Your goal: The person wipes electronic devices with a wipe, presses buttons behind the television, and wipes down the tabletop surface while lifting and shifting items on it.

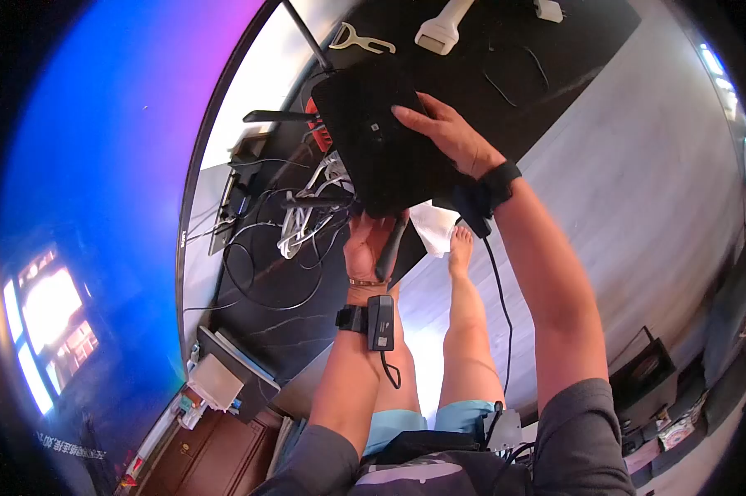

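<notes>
A black Wi-Fi router [365,153] with several stick antennas is held up over the dark marble-look cabinet top. My left hand [371,244] grips its lower edge from beneath, beside an antenna [391,248], with its fingertips hidden under the body. My right hand [451,136] clasps the right edge, thumb lying on the broad face and the other fingers mostly out of sight. Below the router's lower right corner shows a white cloth or tissue [433,227]; I cannot tell what holds it. White cables [307,211] lie bundled left of the router.
A large lit TV screen [100,165] stands along the left. On the cabinet top [555,83] lie a peeler [361,39], a white handheld device [444,29], a white plug adapter [548,10] and a thin black cord [505,83]. Black wires [249,273] loop near the TV's base.
</notes>
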Available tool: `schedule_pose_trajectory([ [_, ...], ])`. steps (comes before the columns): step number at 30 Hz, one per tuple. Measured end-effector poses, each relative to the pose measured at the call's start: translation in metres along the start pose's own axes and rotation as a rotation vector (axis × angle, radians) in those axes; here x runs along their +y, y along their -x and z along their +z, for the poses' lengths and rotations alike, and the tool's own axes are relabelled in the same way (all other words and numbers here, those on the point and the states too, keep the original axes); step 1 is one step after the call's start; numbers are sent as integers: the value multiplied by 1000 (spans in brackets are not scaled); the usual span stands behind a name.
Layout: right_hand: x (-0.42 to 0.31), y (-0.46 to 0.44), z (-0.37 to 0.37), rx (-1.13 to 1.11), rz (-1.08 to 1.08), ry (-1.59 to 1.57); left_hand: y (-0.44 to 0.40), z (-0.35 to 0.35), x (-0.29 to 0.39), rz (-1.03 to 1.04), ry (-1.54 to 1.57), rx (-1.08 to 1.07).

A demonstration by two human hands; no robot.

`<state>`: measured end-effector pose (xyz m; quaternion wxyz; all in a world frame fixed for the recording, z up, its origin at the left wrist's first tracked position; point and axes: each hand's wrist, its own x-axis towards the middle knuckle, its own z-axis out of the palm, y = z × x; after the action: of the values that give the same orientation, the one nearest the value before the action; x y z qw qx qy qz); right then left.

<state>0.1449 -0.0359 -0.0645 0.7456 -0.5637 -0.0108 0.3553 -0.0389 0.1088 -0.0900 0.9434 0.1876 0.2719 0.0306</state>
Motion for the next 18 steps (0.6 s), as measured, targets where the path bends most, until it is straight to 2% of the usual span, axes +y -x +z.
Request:
schedule_pose_trajectory([
  [1, 4, -2, 0, -79, -34, -49, 3, -2, 1, 10, 6, 3],
  [5, 16, 19, 25, -49, -69, -29, 34, -17, 12, -2, -35, -16],
  [6, 30, 25, 32, -19, -58, -43, 49, -19, 17, -42, -46, 96],
  [7, 26, 37, 44, -94, -55, -166, 64, -21, 23, -82, -55, 207],
  [8, 35, 46, 52, -101, -45, -103, 79, -25, 33, -146, 57, 317],
  [9, 46, 55, 61, -108, -37, -42, 96, -34, 40, -141, 61, 321],
  [11, 54, 77, 86, -150, -44, -51, 130, -60, 52, -90, -182, 297],
  [13, 77, 95, 114, -174, 25, -46, 161, -77, 70, -88, -141, 263],
  [15, 99, 110, 145, -155, -97, 64, 195, -106, 93, -87, -98, 228],
  [17, 113, 127, 178, -195, -19, 80, 229, -152, 118, -159, -39, 405],
  [18, 116, 134, 196, -201, -11, 129, 242, -164, 129, -160, -64, 426],
])
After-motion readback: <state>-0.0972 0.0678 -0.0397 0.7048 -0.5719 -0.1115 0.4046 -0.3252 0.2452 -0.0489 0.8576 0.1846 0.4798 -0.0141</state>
